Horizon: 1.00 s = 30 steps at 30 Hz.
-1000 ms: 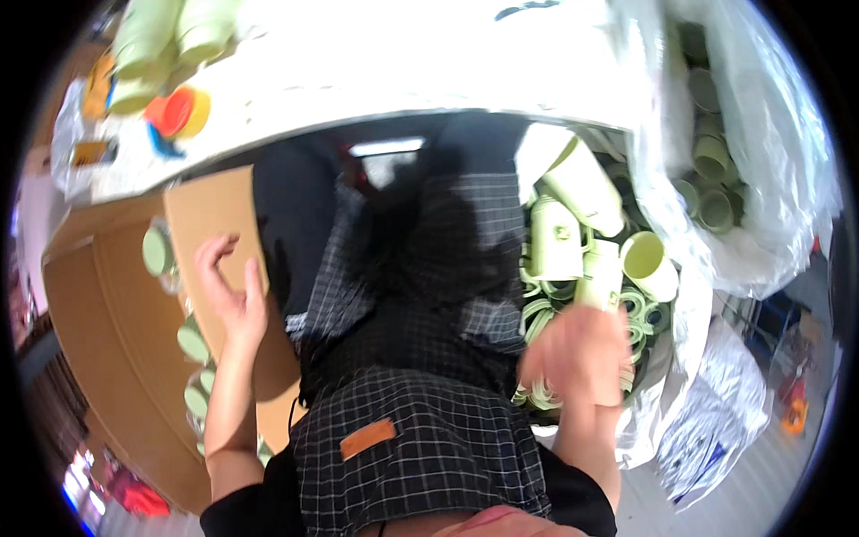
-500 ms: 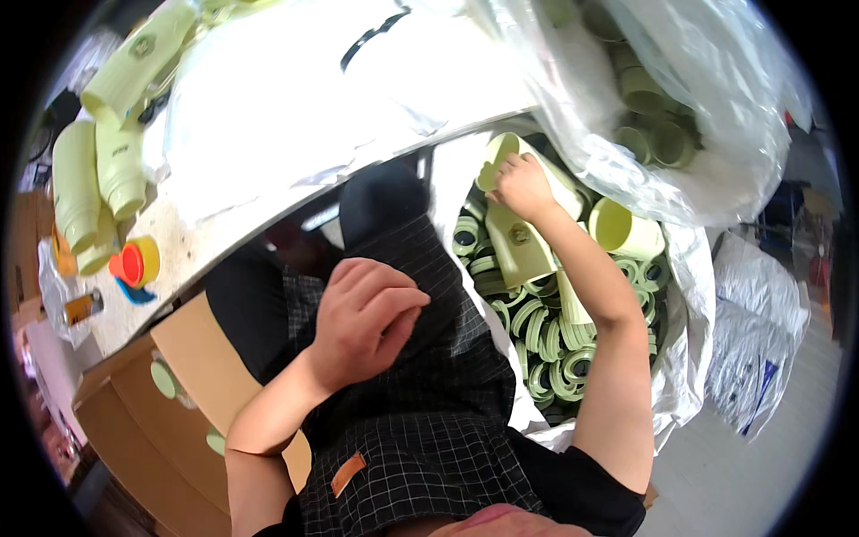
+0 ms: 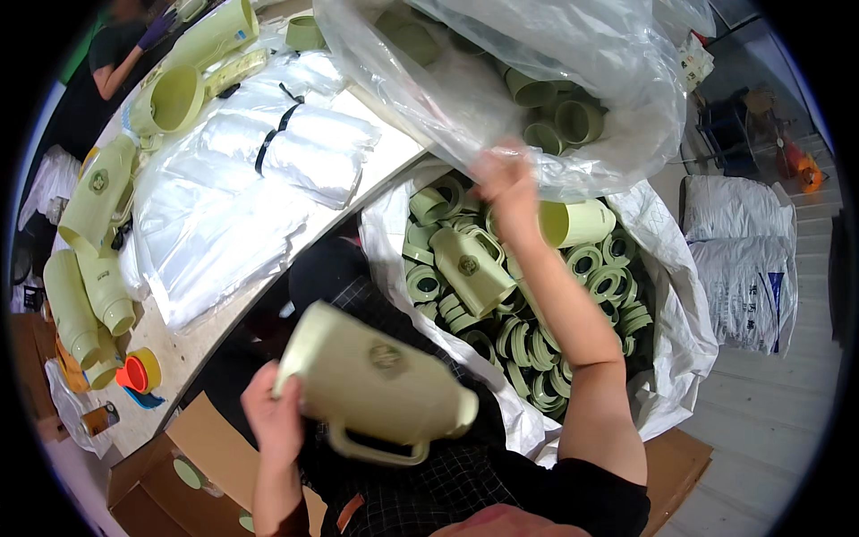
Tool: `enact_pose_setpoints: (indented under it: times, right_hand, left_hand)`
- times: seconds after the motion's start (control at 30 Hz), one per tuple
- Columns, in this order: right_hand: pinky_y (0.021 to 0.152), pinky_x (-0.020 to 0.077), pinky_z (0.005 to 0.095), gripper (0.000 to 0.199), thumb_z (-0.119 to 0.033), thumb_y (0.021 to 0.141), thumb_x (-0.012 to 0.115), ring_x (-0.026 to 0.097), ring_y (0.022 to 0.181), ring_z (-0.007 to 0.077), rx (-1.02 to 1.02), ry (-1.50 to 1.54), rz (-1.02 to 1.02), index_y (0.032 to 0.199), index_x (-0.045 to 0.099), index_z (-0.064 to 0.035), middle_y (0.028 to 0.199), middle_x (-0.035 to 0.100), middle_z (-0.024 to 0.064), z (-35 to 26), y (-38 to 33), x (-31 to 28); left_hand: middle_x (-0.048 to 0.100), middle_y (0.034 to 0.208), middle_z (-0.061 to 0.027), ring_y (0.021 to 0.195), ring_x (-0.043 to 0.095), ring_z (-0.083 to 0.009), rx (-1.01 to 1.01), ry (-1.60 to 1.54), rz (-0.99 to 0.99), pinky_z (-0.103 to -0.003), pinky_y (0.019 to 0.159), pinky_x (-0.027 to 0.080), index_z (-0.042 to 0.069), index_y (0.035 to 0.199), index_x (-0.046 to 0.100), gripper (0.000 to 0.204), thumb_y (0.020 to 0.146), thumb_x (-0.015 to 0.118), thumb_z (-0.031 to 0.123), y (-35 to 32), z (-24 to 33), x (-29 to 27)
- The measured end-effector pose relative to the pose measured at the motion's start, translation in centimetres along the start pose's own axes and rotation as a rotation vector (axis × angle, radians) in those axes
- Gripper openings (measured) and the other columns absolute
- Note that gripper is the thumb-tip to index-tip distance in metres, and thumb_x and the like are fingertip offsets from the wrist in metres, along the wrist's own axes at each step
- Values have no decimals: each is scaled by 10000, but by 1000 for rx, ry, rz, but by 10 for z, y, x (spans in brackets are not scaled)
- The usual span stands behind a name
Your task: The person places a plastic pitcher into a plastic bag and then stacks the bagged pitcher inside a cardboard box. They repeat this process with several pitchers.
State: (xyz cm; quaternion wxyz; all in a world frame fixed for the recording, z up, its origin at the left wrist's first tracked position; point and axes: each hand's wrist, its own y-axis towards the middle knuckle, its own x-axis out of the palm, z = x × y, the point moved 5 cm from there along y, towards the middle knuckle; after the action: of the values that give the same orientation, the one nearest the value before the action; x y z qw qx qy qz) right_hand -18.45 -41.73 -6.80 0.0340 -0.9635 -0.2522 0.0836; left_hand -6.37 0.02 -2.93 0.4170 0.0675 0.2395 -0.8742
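Note:
My left hand [image 3: 273,421] grips a pale green plastic jug [image 3: 376,385] by its rim, held on its side above my lap with the handle pointing down. My right hand [image 3: 503,177] reaches out over a large white sack [image 3: 689,331] filled with several pale green jugs [image 3: 470,264] and lids [image 3: 617,282]. Its fingers rest against the edge of a clear plastic bag [image 3: 501,80] that holds more green parts. I cannot tell whether it pinches the plastic.
A white worktable [image 3: 197,340] to my left carries stacks of clear bags [image 3: 268,170], several green jugs [image 3: 89,251] and orange caps [image 3: 139,371]. Cardboard boxes [image 3: 179,465] stand at my lower left. White filled sacks [image 3: 743,259] lie on the floor at right. Another person [image 3: 112,54] works at top left.
My left hand, empty half a second ago, now holds a green jug over my lap. My right hand has lifted from the jugs in the sack to the clear bag's edge.

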Motion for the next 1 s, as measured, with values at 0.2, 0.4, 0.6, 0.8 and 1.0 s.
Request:
enact_pose_setpoints:
  times: [0.2, 0.4, 0.6, 0.8, 1.0]
  right_hand:
    - [918, 512, 450, 693, -307, 936, 649, 611, 1080, 333, 39, 538, 491, 1500, 295, -111, 1352, 498, 162, 9, 160, -113]
    - [1023, 430, 436, 587, -276, 816, 806, 577, 1124, 340, -525, -357, 711, 1235, 563, 56, 1238, 570, 182, 27, 82, -90]
    - [1065, 430, 455, 572, -392, 1036, 479, 540, 1248, 281, 335, 960, -364, 1446, 408, 0, 1364, 550, 211, 20, -94, 43]
    - [1109, 366, 418, 722, -551, 973, 493, 491, 1299, 321, -230, 337, -706, 1441, 445, -4, 1441, 492, 194, -13, -165, 117]
    - [999, 422, 394, 537, -412, 933, 617, 569, 1088, 331, -476, 150, -432, 1288, 554, -14, 1157, 613, 173, -39, -193, 118]
  left_hand:
    - [677, 1152, -103, 1010, 637, -155, 18, -397, -27, -292, 918, 477, -47, 1274, 560, 424, 958, 654, 219, -47, -58, -38]
    - [625, 1291, -151, 1179, 614, -264, -165, -838, 433, -410, 1025, 483, -31, 1316, 534, 400, 1064, 453, 269, -28, -78, -25]
    - [651, 1242, -134, 1132, 637, -264, -180, -927, 464, -433, 1006, 497, -6, 1281, 556, 369, 1066, 456, 277, -24, -84, -40]
    - [669, 1212, -128, 1119, 642, -250, -215, -915, 419, -421, 989, 504, 2, 1243, 592, 342, 1053, 492, 269, -46, -90, -47]
    - [676, 1162, -160, 1032, 675, -238, 66, -718, 696, -386, 890, 566, -62, 1186, 607, 299, 1024, 481, 156, -77, -94, -74]
